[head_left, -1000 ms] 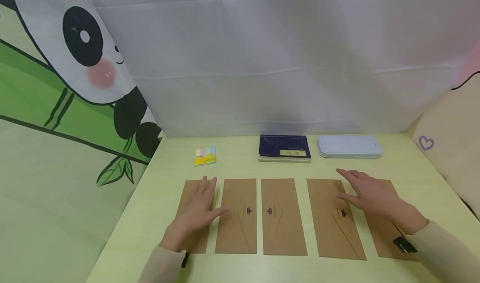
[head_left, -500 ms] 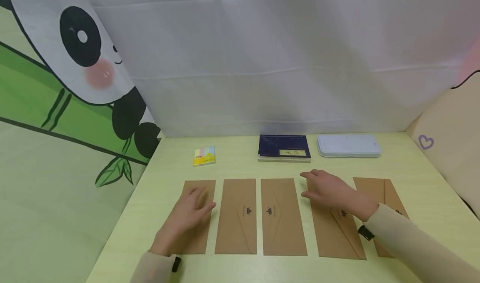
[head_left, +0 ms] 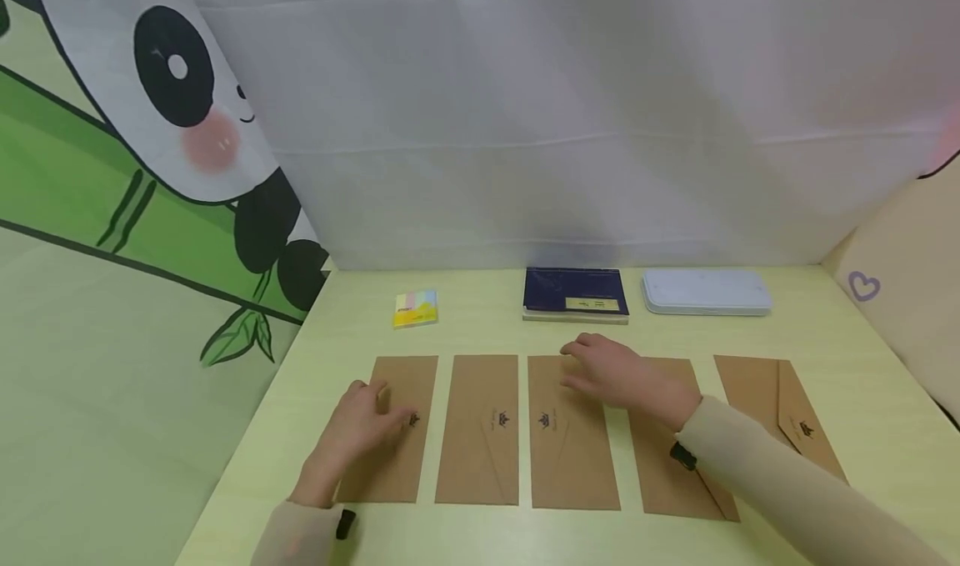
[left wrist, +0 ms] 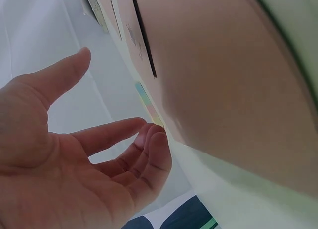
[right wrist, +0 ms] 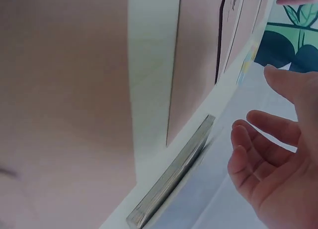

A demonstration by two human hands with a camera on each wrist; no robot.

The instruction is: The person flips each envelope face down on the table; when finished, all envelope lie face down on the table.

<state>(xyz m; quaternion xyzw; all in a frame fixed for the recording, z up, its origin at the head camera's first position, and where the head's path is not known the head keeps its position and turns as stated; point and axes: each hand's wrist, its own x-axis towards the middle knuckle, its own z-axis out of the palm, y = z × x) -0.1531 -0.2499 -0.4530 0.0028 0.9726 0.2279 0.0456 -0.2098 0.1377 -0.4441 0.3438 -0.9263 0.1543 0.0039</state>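
Note:
Several brown paper envelopes lie in a row. My left hand (head_left: 356, 424) is over the leftmost envelope (head_left: 408, 383), fingers loosely bent and thumb held apart, with nothing in its grasp. In the left wrist view the palm of that hand (left wrist: 84, 169) faces the camera. Beside it is the second envelope (head_left: 480, 433), which bears a small dark crown print. My right hand (head_left: 618, 374) reaches in from the right, its fingertips above the upper part of the third envelope (head_left: 573, 466). Hand and forearm partly cover the fourth envelope (head_left: 656, 466). Loosely curled fingers (right wrist: 248, 154) hold nothing there.
Along the back of the pale table (head_left: 480, 303) stand a pack of pastel sticky notes (head_left: 416, 309), a dark blue book (head_left: 573, 291) and a light blue case (head_left: 707, 292). The fifth envelope (head_left: 757, 391) lies at the right. A white cloth backdrop (head_left: 480, 174) rises behind.
My right hand has swept left, from between the two rightmost envelopes to the third one. My left hand has drawn back slightly toward me, its fingers now more bent. The envelopes stay put.

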